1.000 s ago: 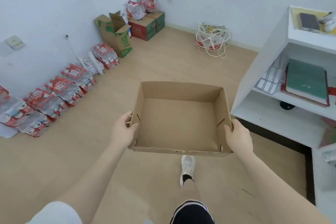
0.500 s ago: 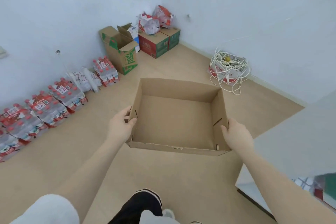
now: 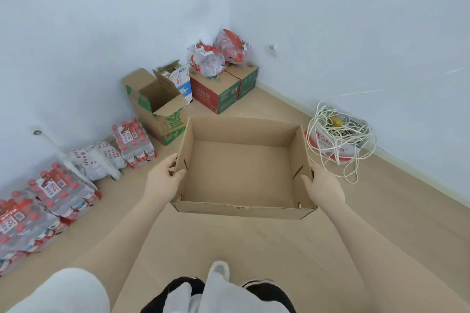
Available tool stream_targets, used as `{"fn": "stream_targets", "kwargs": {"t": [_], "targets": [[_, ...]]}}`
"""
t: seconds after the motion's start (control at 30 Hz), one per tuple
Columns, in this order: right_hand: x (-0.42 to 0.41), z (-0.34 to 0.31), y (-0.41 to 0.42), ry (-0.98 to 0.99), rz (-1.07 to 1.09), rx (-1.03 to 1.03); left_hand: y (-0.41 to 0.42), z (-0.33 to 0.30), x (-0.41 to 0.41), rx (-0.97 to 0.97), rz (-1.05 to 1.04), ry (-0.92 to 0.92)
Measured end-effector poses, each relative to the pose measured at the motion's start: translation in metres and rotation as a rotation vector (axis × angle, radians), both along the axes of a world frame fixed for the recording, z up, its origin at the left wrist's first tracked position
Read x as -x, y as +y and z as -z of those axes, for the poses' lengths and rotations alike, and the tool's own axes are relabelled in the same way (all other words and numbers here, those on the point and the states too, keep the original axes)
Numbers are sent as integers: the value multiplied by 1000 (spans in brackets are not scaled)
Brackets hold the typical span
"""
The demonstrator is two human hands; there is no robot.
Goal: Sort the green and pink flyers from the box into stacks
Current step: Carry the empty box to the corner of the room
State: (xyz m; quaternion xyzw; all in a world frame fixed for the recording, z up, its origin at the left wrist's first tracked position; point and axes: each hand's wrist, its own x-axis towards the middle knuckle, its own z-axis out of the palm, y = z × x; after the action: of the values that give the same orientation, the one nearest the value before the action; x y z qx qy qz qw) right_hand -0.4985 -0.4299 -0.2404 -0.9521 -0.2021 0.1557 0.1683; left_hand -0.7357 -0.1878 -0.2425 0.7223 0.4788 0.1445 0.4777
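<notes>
I carry an open brown cardboard box (image 3: 241, 211) above the wooden floor, in front of me. Its inside is bare; no green or pink flyers show in it or anywhere in view. My left hand (image 3: 162, 180) grips the box's left wall, thumb over the rim. My right hand (image 3: 324, 187) grips the right wall near the front corner, thumb hooked over its rim.
Shrink-wrapped packs of red-capped bottles (image 3: 48, 195) line the left wall. An open green-printed carton (image 3: 159, 107) and red-and-green cartons (image 3: 223, 91) with plastic bags fill the corner. A tangle of white cable (image 3: 338, 140) lies by the right wall. My foot (image 3: 218, 270) shows below.
I have turned left with the box, away from the white shelf, which has left the view. The room's corner and cable tangle now sit ahead. Both hands kept their hold.
</notes>
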Motion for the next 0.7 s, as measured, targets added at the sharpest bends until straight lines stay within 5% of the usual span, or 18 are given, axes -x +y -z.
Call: {"fn": "stream_targets", "kwargs": {"t": [0.27, 0.7], "targets": [[-164, 18, 120, 21, -54, 9, 116, 15, -152, -34, 42, 95], [-457, 39, 397, 227, -273, 54, 307, 47, -397, 132, -330, 146]]}}
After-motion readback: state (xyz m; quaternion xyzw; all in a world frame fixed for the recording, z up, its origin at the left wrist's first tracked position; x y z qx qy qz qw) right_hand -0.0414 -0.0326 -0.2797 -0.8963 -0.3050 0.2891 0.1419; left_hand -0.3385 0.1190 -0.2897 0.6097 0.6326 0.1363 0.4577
